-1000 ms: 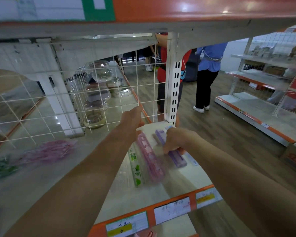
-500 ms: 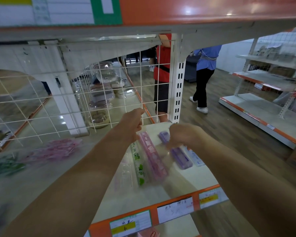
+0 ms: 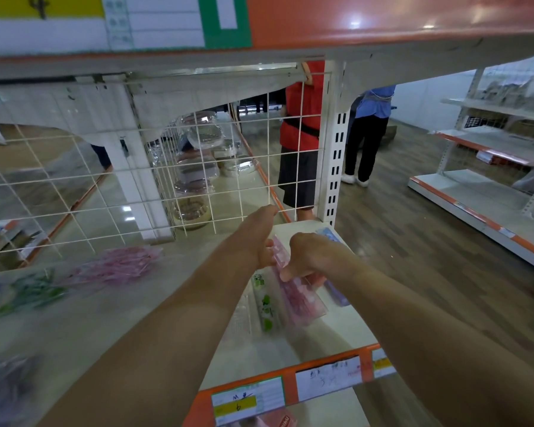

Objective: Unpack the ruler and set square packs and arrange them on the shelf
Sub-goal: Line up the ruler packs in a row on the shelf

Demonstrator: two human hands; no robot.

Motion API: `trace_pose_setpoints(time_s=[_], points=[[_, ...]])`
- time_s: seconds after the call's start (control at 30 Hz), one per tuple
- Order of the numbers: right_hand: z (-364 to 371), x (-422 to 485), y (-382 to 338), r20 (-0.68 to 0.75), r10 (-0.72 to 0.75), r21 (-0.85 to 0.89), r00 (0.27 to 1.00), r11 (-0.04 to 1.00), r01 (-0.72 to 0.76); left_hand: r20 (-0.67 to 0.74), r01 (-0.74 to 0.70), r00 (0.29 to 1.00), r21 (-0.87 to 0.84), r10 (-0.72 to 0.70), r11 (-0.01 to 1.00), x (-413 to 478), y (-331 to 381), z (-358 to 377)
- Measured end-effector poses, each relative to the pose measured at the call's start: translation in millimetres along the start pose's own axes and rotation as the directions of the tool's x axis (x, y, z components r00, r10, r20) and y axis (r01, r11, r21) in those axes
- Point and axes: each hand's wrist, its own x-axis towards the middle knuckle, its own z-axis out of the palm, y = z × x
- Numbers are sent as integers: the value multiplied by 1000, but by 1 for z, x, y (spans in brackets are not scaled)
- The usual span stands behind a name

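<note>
The pink pack (image 3: 299,298) lies on the shelf (image 3: 336,331) near its right end, its long axis running from 11 to 5 o'clock. Your right hand (image 3: 310,257) grasps it, with the thumb pressed on the top face and the curled fingers wrapped round its 3 o'clock edge. Your left hand (image 3: 255,241) lies against the pack's far end at 10 o'clock. Blur hides those fingers, so I cannot tell whether they pinch the pack.

A green pack (image 3: 266,305) lies just beside the pink pack at 9 o'clock, parallel with it. A purple pack (image 3: 338,292) lies at 3 o'clock, partly under your right wrist and close to the shelf's right edge.

Edges:
- **Front:** the orange lip (image 3: 290,388) with price labels runs along 6 o'clock. Bare shelf lies between it and the packs' near ends.
- **Back:** the wire mesh (image 3: 198,186) closes off 12 o'clock, near your left fingertips.
- **Back right corner:** a white upright (image 3: 335,167) stands at 1 o'clock.
- **Above:** the upper shelf (image 3: 383,23) overhangs the whole width.

At 9 o'clock, well apart, sits a blurred heap of pink packs (image 3: 117,266), with bare shelf between it and your left forearm. At 3 o'clock the aisle floor (image 3: 413,241) is open. Two people (image 3: 299,131) stand beyond the upright, and a second rack (image 3: 475,204) stands at 2 o'clock.
</note>
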Motion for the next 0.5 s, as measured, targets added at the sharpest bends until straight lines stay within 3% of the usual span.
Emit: trace_pose_setpoints(time_s=[0.23, 0.5], points=[[2, 8, 2, -52, 28, 117, 998, 993, -22, -32, 15, 999, 34, -14, 999, 4, -5, 8], [1, 22, 1, 56, 175, 322, 983, 929, -184, -34, 9, 999, -75, -12, 997, 3, -6, 13]])
